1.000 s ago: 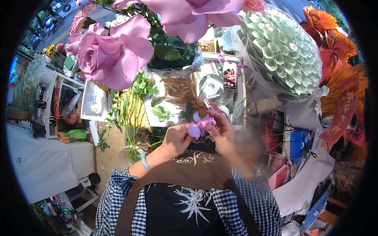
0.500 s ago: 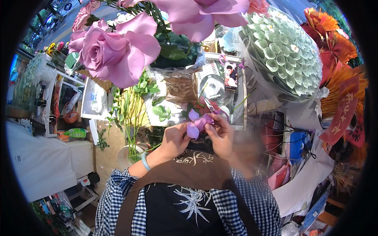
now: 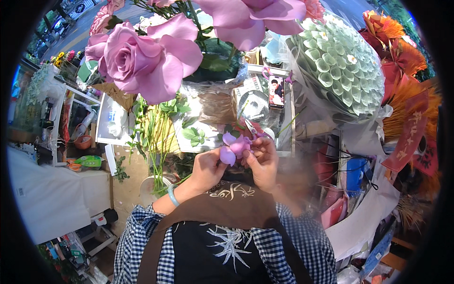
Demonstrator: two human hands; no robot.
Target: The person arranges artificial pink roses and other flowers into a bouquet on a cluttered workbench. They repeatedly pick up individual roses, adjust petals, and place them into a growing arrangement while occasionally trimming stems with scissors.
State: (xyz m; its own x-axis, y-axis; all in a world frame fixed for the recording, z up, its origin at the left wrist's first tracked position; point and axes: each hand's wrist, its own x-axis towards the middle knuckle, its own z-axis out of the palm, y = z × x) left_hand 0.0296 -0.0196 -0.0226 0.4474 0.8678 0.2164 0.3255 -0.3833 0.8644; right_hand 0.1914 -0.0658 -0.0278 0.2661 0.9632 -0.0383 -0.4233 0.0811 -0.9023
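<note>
A small purple rose [image 3: 236, 146] is held close to my chest, over the near edge of the worktable, some of its petals folded outward. My left hand [image 3: 206, 169] grips it low on its left side, fingers closed; the grip hides the stem. My right hand [image 3: 263, 163] pinches petals on the rose's right side with thumb and fingertips. Just beyond the right fingers lie scissors [image 3: 250, 127] with purple handles, partly covered by that hand. Leafy green sprigs [image 3: 194, 135] rest on the table left of the rose.
Large purple roses [image 3: 142, 59] rise in front at the top. Green cut stems [image 3: 158, 128] stand at the left in a white bucket [image 3: 150, 187]. A phone [image 3: 276, 92] lies on the far tabletop. A big pale green bouquet [image 3: 338, 71] fills the right, beside orange dried stalks [image 3: 406, 118].
My right hand has turned slightly, its fingers curling more around the rose's right side. The rose has shifted a little left and its petals look more spread. The left hand stays nearly in place.
</note>
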